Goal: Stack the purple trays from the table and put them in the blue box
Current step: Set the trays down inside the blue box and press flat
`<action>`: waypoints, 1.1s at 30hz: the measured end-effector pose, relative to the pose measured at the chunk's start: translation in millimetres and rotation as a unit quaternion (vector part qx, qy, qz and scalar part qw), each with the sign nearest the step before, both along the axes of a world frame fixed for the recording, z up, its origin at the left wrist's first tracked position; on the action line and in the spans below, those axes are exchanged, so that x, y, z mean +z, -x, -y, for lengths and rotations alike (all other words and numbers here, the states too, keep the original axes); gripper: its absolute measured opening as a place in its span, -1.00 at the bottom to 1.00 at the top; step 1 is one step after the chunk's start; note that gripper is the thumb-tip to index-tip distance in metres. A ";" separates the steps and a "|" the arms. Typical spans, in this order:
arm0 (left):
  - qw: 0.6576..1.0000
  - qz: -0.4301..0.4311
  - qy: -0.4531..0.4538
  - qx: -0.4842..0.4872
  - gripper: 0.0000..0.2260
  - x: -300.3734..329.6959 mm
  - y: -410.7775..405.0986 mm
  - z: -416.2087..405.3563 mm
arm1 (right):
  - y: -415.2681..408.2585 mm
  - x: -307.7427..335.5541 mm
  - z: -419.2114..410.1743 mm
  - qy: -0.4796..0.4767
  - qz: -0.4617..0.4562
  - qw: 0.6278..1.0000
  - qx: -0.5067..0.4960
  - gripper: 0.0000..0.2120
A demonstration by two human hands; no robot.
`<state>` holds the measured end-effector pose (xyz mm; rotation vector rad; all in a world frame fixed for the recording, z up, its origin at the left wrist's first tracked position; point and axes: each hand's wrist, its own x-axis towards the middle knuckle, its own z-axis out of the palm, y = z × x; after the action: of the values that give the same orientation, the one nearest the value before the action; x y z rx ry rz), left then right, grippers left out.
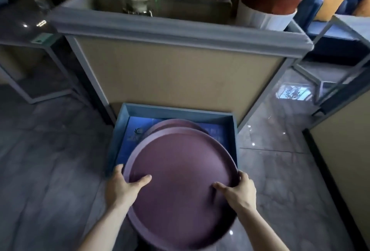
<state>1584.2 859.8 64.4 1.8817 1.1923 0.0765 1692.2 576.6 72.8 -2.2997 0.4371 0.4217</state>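
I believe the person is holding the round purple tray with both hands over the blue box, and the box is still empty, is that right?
Not quite: the blue box is not empty. The head view shows another purple tray already lying inside it. The rest holds: the left hand and right hand grip the round purple tray over the box.

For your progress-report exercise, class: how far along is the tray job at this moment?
Done: at least one purple tray in the box already lies in the blue box on the floor. In hand: the left hand and right hand each have a grip on the rim of the held purple tray, above the box's near edge. Left: lowering it in. Any remaining trays are out of view.
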 end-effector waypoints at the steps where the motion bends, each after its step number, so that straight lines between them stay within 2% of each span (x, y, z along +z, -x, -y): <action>1: 1.000 -0.011 -0.008 -0.001 -0.04 -6.1 -4.7 -3.3 | -4.8 -5.9 -4.1 0.005 0.000 1.000 0.004 -0.19; 9: 0.993 -0.113 -0.035 -0.019 -0.14 -46.5 -35.2 -23.6 | -33.4 -43.4 -32.3 0.048 0.002 0.999 0.022 0.00; 12: 0.989 -0.132 -0.056 -0.025 -0.17 -55.4 -50.8 -30.3 | -46.0 -52.3 -41.2 0.077 0.006 0.997 0.029 0.01; 16: 0.989 -0.128 -0.069 -0.026 -0.23 -68.2 -71.0 -37.8 | -60.9 -64.7 -51.3 0.102 0.007 0.994 0.027 -0.01; 26: 0.988 -0.122 -0.092 -0.017 -0.21 -88.7 -100.5 -47.4 | -93.3 -87.3 -69.3 0.119 0.003 0.992 0.032 -0.05; 33: 0.987 -0.124 -0.103 -0.014 -0.20 -88.9 -101.3 -46.3 | -93.1 -84.9 -71.3 0.169 0.007 0.984 0.056 -0.07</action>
<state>1685.5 906.2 -24.5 2.1356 1.3679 -0.0554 1785.3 647.9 -12.1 -2.6635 0.3980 0.4106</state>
